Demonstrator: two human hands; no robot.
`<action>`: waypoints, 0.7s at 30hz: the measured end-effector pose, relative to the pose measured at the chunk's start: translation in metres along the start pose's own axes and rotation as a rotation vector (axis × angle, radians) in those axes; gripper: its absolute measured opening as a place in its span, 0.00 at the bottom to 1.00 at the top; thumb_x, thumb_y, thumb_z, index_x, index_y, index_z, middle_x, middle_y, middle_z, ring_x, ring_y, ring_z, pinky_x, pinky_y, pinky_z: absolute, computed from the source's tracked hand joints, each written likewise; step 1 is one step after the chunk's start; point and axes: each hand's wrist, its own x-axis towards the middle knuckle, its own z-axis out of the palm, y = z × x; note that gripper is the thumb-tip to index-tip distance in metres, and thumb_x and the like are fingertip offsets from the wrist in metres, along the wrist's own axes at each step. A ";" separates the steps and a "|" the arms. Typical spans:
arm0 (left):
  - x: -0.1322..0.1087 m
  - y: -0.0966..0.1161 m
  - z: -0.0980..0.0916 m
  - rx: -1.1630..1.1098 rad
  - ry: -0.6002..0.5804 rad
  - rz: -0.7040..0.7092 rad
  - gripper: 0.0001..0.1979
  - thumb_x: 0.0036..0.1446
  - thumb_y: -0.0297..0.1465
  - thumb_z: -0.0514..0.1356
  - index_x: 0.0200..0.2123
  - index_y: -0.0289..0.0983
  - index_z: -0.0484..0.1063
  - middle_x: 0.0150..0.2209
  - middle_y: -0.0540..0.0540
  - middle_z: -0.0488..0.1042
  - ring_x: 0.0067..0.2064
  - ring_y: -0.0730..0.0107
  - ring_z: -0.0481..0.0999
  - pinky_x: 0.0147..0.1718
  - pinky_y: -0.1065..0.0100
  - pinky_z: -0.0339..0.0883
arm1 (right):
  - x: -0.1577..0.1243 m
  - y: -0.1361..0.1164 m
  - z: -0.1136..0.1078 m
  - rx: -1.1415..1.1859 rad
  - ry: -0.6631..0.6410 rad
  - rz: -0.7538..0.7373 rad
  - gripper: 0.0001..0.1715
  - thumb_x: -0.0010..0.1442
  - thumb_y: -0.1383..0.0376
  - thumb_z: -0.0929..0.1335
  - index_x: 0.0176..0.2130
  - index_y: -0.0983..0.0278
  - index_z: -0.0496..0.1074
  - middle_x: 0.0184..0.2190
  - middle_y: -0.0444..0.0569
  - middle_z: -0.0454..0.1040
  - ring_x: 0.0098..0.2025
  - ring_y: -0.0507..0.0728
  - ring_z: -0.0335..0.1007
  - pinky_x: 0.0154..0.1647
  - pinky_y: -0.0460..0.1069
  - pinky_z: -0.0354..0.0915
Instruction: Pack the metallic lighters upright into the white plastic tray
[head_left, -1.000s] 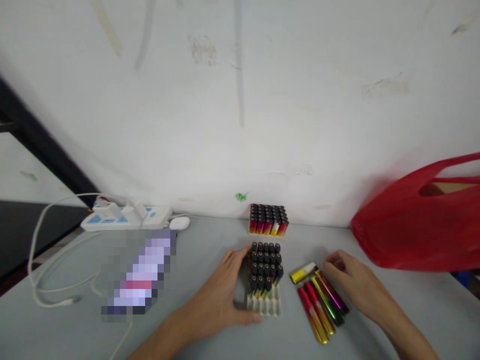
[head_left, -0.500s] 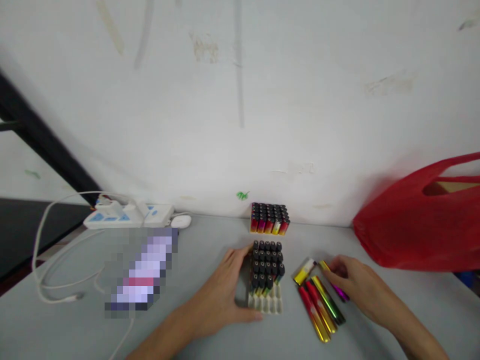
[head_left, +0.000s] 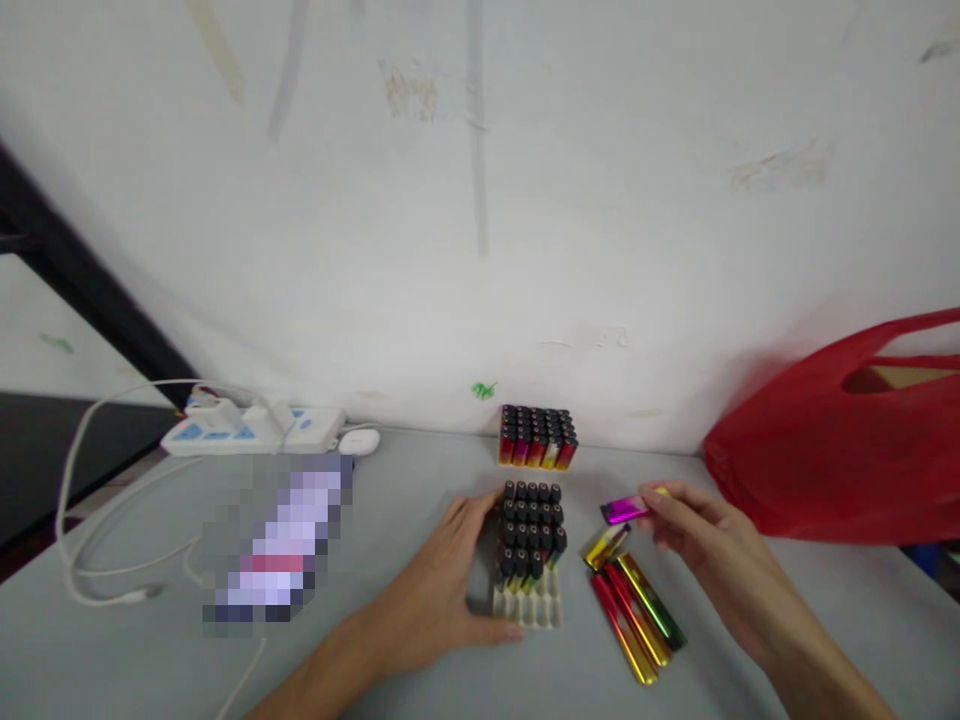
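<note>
My right hand (head_left: 709, 550) is closed, pinching a purple metallic stick with a black end, which looks like a lighter (head_left: 624, 510), by its yellow end. It is held just above the table. My left hand (head_left: 424, 590) spans the near pale tray (head_left: 527, 608), thumb at its front edge and fingers at its back left. Several black-topped lighters (head_left: 533, 535) stand upright in that tray; its front slots are bare. Beside it, below my right hand, lie a yellow lighter (head_left: 606, 547), two red-and-gold lighters (head_left: 628, 620) and a green-and-gold lighter (head_left: 654, 605).
A second block of upright lighters (head_left: 538, 437) stands against the wall. At right sits a red bag (head_left: 832, 450). On the left are a white power strip (head_left: 247, 430), a white case (head_left: 360, 441), a blurred-out phone-like thing (head_left: 289, 540) and loose white cables (head_left: 142, 572).
My right hand has lifted the purple lighter off the table and turned it so its black end points left, toward the tray. My left hand stays at the tray.
</note>
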 end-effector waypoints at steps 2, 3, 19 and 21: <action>0.000 0.000 0.000 0.005 -0.004 -0.003 0.64 0.47 0.38 0.84 0.79 0.41 0.52 0.75 0.35 0.62 0.75 0.40 0.61 0.77 0.45 0.51 | -0.001 0.001 0.002 0.229 -0.009 0.103 0.24 0.46 0.57 0.89 0.36 0.66 0.84 0.36 0.50 0.84 0.37 0.55 0.81 0.35 0.42 0.79; 0.000 0.000 0.000 0.007 -0.004 -0.001 0.64 0.47 0.39 0.84 0.79 0.41 0.52 0.75 0.34 0.62 0.75 0.40 0.60 0.78 0.44 0.50 | -0.001 0.002 0.004 0.331 -0.008 0.151 0.23 0.44 0.61 0.90 0.35 0.65 0.84 0.36 0.50 0.84 0.38 0.56 0.83 0.37 0.43 0.81; 0.001 0.000 0.001 0.003 0.009 0.016 0.63 0.48 0.37 0.83 0.79 0.43 0.53 0.75 0.34 0.63 0.75 0.39 0.61 0.77 0.43 0.52 | -0.029 0.009 0.046 0.733 -0.360 0.292 0.20 0.62 0.61 0.83 0.49 0.65 0.81 0.32 0.41 0.73 0.30 0.48 0.68 0.29 0.42 0.70; 0.001 -0.001 0.001 0.013 0.008 0.004 0.63 0.48 0.38 0.84 0.79 0.43 0.53 0.75 0.34 0.62 0.75 0.38 0.61 0.77 0.42 0.51 | -0.030 0.010 0.048 0.654 -0.367 0.251 0.15 0.65 0.59 0.81 0.43 0.65 0.80 0.27 0.39 0.69 0.27 0.48 0.64 0.27 0.42 0.67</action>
